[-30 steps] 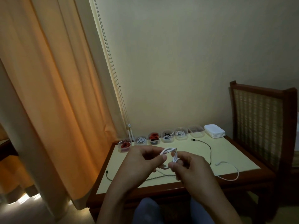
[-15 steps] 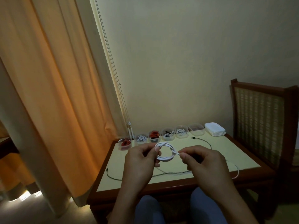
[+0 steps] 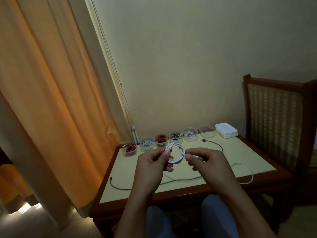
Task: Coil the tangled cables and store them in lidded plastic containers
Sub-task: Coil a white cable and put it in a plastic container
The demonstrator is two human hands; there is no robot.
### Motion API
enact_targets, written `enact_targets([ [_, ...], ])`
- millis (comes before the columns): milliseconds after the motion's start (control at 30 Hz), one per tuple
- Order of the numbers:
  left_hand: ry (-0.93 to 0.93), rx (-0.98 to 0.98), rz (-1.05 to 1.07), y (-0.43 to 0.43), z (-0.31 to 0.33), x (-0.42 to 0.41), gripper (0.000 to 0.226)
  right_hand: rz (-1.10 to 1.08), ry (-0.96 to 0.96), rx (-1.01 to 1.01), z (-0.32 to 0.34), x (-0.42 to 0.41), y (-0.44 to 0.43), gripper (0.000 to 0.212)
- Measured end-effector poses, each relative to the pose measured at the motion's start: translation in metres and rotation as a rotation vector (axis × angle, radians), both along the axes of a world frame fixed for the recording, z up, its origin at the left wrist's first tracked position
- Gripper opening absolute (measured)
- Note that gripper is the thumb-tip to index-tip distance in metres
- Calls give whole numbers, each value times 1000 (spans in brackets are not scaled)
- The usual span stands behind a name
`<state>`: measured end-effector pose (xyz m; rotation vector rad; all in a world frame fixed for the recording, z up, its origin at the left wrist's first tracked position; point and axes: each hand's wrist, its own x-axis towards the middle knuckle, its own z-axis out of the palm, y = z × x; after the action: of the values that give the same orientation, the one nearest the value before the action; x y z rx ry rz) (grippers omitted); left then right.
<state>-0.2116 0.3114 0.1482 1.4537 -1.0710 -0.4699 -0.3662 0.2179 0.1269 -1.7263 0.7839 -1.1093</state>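
Closing up a coil of thin white cable (image 3: 176, 162) in the air above the pale-topped wooden table (image 3: 240, 152).

Held upright as a ring facing the camera, between both hands and touching both: pinched at its left side by the left hand (image 3: 151, 162), with the tail gripped in the curled fingers of the right hand (image 3: 205, 160) just beside the right side. Probably to be carried next forward and to the right, toward the seemingly empty clear plastic container (image 3: 206, 133) at the far edge, next to the stack of white lids (image 3: 226, 133); nearer to the right hand. Cannot tell how the tail ends, being hidden inside the right fingers. Hard to see also the contents of the other small containers in this dim light.
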Motion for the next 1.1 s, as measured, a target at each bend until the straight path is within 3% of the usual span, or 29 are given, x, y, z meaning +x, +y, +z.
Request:
enact_targets([
  [300,152,137,-44,-116,-32,26,17,-113,94,52,-21,25,-109,11],
  [633,-115,261,29,-291,-62,86,5,-171,282,-18,-55,72,-277,7],
  [833,-291,378,47,-411,-91,127,7,-161,428,-80,-91,116,-394,12],
  [900,-341,429,56,-448,-103,141,18,-157,465,-91,-104,133,-432,16],
  [1100,-555,549,109,-533,-138,176,13,-119,508,-119,-139,176,-519,15],
])
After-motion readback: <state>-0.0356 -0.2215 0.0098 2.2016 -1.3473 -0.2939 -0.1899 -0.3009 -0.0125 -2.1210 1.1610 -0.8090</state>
